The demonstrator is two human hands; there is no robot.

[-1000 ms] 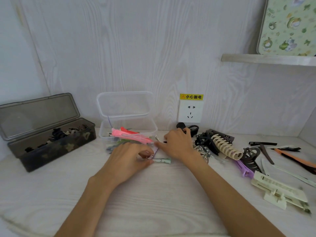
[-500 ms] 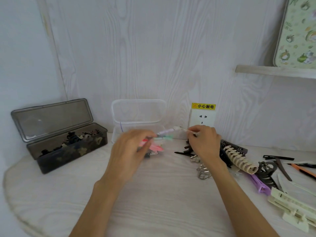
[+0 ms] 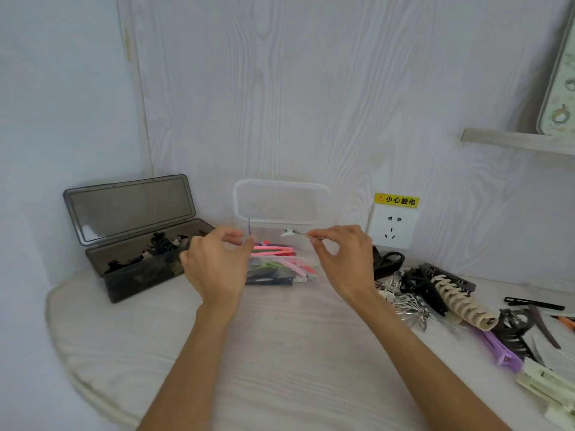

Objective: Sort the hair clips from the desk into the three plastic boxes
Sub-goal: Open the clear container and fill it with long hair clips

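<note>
- As both hands hover above the clear box, the right hand pinches a thin white-tipped clip between thumb and fingertips, over the box's open top.
- The left hand holds nothing, fingers loosely curled and spread.
- Pink, green and black clips lie inside the clear box.
- A smoky box, lid up, stands to the left on the counter.
- Unsorted clips are heaped on the right.

Two boxes, two hands
</note>
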